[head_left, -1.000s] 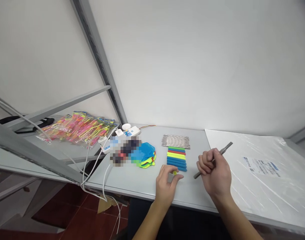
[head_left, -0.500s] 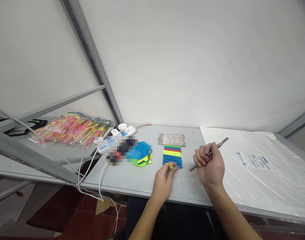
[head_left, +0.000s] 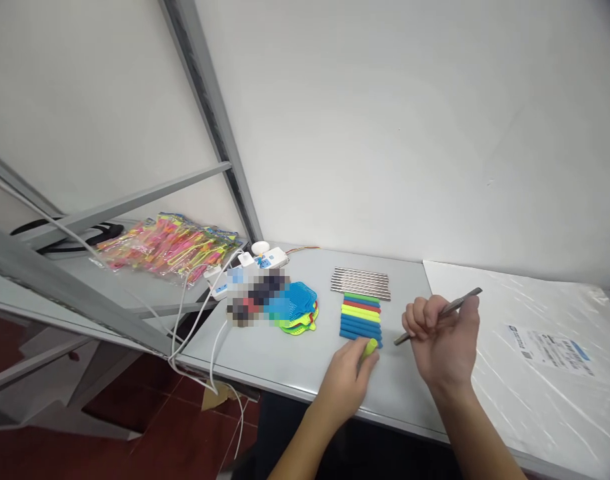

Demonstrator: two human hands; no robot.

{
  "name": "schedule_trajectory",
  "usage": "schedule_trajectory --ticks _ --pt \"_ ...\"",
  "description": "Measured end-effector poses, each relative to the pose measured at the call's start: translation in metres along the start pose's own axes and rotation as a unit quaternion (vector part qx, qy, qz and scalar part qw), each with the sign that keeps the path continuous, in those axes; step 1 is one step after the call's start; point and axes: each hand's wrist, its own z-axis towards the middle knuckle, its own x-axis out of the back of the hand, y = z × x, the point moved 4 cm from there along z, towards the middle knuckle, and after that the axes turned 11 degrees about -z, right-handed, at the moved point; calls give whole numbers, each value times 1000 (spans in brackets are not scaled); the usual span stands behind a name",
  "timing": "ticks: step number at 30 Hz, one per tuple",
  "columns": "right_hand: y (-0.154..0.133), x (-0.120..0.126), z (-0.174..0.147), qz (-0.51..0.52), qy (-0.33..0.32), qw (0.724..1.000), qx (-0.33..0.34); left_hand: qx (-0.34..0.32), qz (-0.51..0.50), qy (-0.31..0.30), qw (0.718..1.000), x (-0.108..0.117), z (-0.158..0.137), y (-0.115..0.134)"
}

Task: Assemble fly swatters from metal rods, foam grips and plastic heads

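Observation:
My left hand (head_left: 343, 380) is closed around a yellow-green tube (head_left: 369, 348), whose round end sticks up between thumb and fingers. My right hand (head_left: 445, 343) grips a thin metal rod (head_left: 461, 301), held slantwise with its lower end toward the tube but apart from it. Just beyond my left hand lies a row of coloured tubes (head_left: 361, 321) in blue, yellow, red and green. Behind them is a row of shiny metal rods (head_left: 362, 283). To the left sits a stack of fly swatter heads (head_left: 299, 303), blue on top, with yellow-green and red below.
White power strips (head_left: 272, 259) with cables stand left of the stack, beside a blurred-out patch (head_left: 255, 297). Plastic-bagged colourful items (head_left: 169, 247) pile up beyond the metal frame post (head_left: 219, 127). A white wrapped sheet with a label (head_left: 549, 350) covers the table's right side.
The view has shifted, moving the scene. My left hand has tilted the yellow-green tube so more of it shows. My right hand still holds the rod, its palm turned more upward.

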Motion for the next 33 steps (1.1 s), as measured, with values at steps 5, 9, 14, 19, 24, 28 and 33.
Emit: schedule_trajectory --ticks 5,9,14,19,24,28,33 --pt "10 25 7 -223 43 974 12 24 -32 6 999 2 0 -4" --pt "18 42 17 -507 13 862 8 16 -41 44 998 5 1 -2" --pt "29 48 19 -626 -57 777 -23 -82 111 43 989 10 2 5" --pt "52 37 3 -663 -197 722 -20 -47 110 137 983 37 1 -2" --pt "70 33 -7 -712 -231 663 -19 24 16 99 995 49 -3 -2" --pt "70 33 -9 -724 -232 650 -16 56 6 48 997 51 -8 -1" --pt "54 46 -6 -710 -236 662 -25 54 42 8 998 49 -6 -4"
